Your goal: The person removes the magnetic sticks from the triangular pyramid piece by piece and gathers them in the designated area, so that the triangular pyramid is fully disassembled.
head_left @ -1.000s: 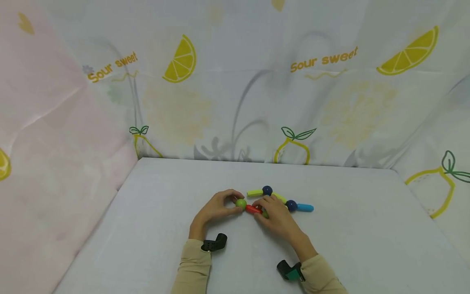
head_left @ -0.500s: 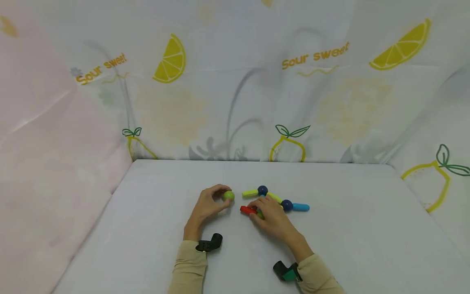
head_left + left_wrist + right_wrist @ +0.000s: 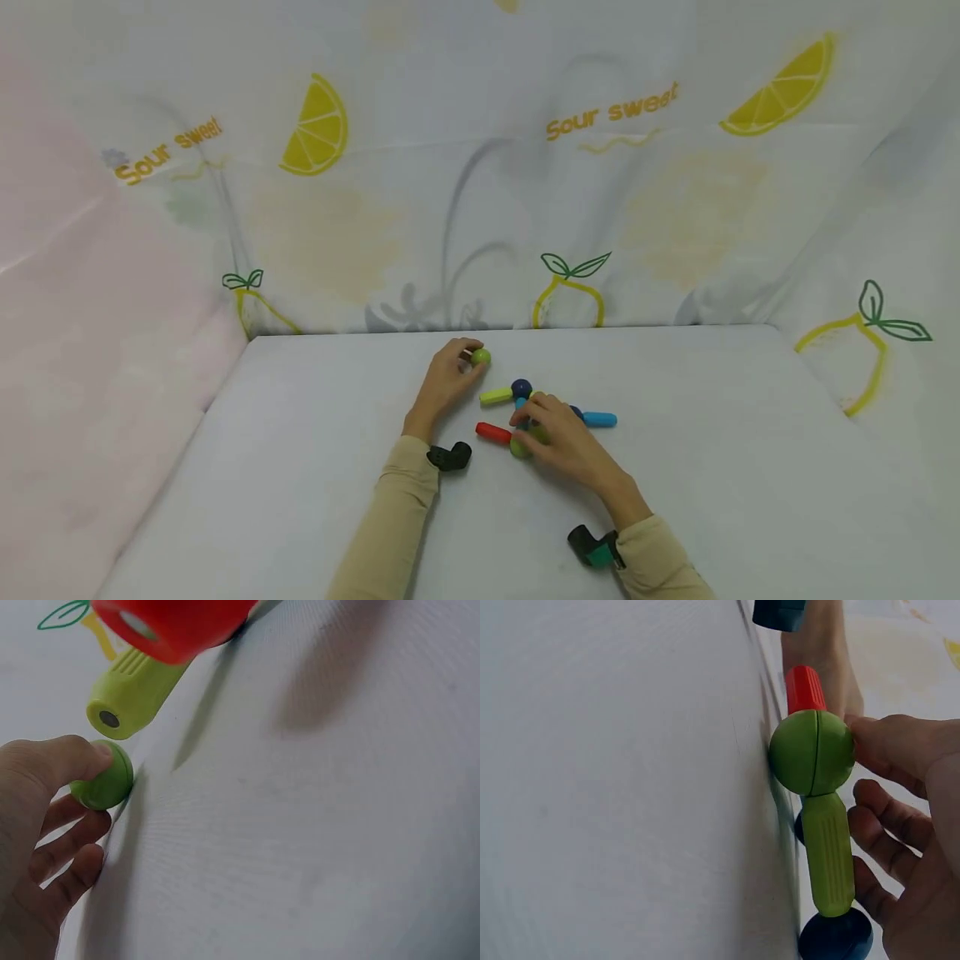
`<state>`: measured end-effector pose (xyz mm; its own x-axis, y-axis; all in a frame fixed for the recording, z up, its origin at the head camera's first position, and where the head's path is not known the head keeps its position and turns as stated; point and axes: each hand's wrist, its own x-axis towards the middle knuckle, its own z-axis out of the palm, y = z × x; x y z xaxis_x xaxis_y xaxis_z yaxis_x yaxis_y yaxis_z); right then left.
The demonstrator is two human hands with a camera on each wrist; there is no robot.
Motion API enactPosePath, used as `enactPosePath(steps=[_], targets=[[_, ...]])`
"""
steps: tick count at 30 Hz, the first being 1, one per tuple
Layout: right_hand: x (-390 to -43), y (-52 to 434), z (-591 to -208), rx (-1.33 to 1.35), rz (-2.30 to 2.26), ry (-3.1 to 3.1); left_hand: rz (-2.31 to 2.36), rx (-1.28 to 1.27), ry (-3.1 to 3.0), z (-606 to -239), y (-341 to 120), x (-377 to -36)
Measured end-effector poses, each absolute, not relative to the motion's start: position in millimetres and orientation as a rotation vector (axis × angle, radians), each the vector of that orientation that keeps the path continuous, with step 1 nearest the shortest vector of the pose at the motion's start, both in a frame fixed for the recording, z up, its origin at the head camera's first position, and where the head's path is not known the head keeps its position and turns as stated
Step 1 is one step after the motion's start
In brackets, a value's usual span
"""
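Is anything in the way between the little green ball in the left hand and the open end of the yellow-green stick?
Nothing visible stands in the way. The left hand pinches the green ball just above the table, and only bare cloth lies between it and the free end of the yellow-green stick. The red stick lies nearer, off to the side.
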<state>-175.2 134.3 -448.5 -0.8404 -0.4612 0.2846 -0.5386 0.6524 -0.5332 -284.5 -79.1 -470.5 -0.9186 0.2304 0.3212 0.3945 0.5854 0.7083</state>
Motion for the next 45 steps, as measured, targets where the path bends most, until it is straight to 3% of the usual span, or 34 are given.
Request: enactPosePath(steps=[12,19,28,45], targets=[[-169.0,135.4,-447.3,0.898,0.996,-2.824,-1.192,-0.505,-2.641,-469.0,-87.2,-281.0],[-170.0,141.8,-447.7,0.887,0.961,-2.835,-1.119,-0.381,-2.565,-461.2,-81.3,-253.6],[-176.4,150.7,-452.1,0.916,0.963,-2.758,-1.114,-1.097,-2.803,-447.3,-68.6,-214.3],[-175.8,147.2,-447.6,0.914,0.940,-2.775,-1.198,-1.208,-3.020,-446.2,-76.4,-209.2]])
